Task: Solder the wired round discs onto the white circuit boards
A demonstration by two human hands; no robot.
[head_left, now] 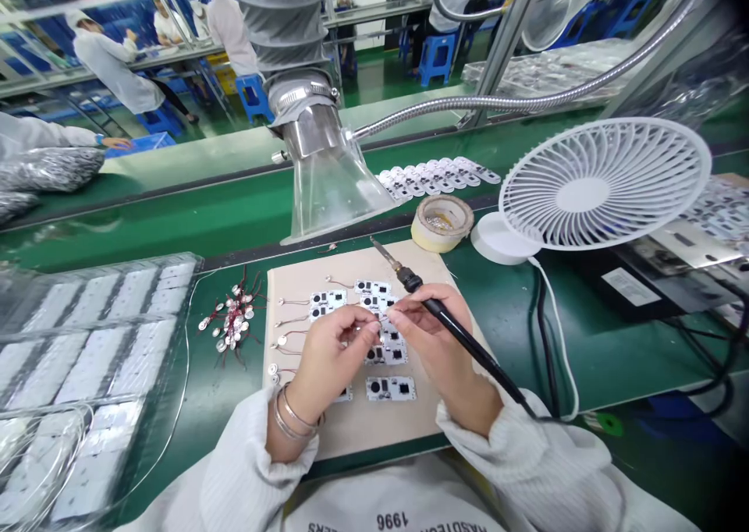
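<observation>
My right hand (433, 349) holds a soldering iron (468, 345) with a black handle, its metal tip pointing up and to the left. The same hand's thumb and forefinger pinch close to my left hand (333, 352). The left fingertips are closed on what looks like a thin wire, largely hidden by the fingers. Under both hands, small white circuit boards (391, 388) lie in two columns on a tan board (345, 445). Several boards in the left column have thin wires leading to small round metal discs (282, 339).
Left of the tan board lies a pile of wired discs (234, 321), beside plastic-wrapped trays (140, 352). A clear fume hood (333, 185) hangs ahead. A tape roll (441, 224) and white fan (602, 185) stand to the right. Other people sit at benches beyond.
</observation>
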